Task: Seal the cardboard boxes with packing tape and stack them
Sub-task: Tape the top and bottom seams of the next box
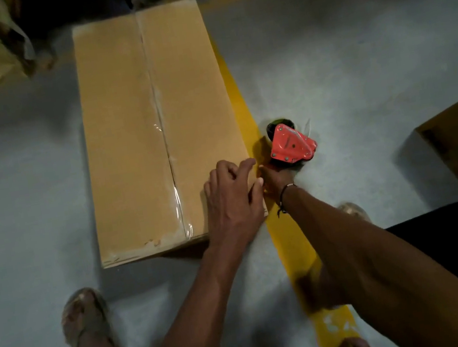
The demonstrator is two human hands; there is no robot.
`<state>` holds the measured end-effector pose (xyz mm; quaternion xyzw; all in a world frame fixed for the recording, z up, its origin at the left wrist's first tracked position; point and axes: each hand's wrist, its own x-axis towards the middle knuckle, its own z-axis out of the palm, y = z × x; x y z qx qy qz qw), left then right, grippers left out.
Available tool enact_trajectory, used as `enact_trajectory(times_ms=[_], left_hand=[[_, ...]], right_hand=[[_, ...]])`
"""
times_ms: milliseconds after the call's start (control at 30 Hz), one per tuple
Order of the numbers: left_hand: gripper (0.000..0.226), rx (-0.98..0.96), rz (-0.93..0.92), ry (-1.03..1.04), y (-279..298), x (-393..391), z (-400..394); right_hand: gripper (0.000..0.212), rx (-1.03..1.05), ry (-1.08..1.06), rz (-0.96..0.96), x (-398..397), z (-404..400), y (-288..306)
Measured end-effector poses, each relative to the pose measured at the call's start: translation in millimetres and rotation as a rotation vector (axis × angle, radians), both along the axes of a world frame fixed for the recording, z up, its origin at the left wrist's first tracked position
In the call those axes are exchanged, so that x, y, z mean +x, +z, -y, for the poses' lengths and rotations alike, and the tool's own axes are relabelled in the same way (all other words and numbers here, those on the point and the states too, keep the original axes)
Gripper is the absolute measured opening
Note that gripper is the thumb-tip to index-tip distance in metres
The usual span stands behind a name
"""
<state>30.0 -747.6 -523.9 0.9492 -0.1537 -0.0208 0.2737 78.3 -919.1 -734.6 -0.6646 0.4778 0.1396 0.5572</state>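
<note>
Left hand [233, 199] rests loosely curled on the box [161, 130] corner; right hand [275, 179] grips the tape gun [292, 145] at 3 o'clock. Seam looks taped: set the gun down, then lift.

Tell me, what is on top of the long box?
On the box a clear tape strip runs along the centre seam, and the left hand rests on its near right corner. The cardboard under that hand is covered.

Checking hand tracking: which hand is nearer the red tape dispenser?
Right. The right hand is at the base of the red tape dispenser, apparently holding its handle. The left hand rests on the cardboard box at its near right edge, beside the dispenser.
</note>
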Motion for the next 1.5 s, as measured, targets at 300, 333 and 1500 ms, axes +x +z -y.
enact_trajectory(times_ms=[300, 333, 1500], left_hand=[[0.037, -0.02, -0.025, -0.022, -4.4, 3.5, -2.3], [0.037, -0.022, -0.032, -0.03, -2.4, 3.8, -2.4], [0.058, -1.356, -1.095, 0.506, 250.6, -99.6, -152.7]], right_hand=[[0.017, -0.043, -0.008, -0.077, 20.8, -8.0, 21.1], [0.009, -0.016, -0.066, -0.07, 21.5, -5.9, 26.3], [0.059, 0.437, 0.867, 0.336, -150.3, -78.3, 476.5]])
